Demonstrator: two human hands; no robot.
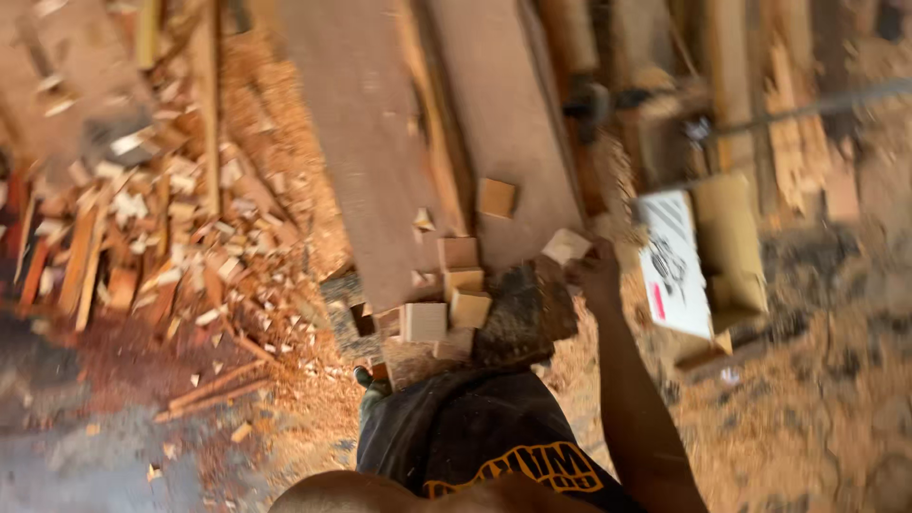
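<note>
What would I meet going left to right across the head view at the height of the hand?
Scrap pile → cut blocks → right hand gripping a block → cardboard box → sawdust floor.
</note>
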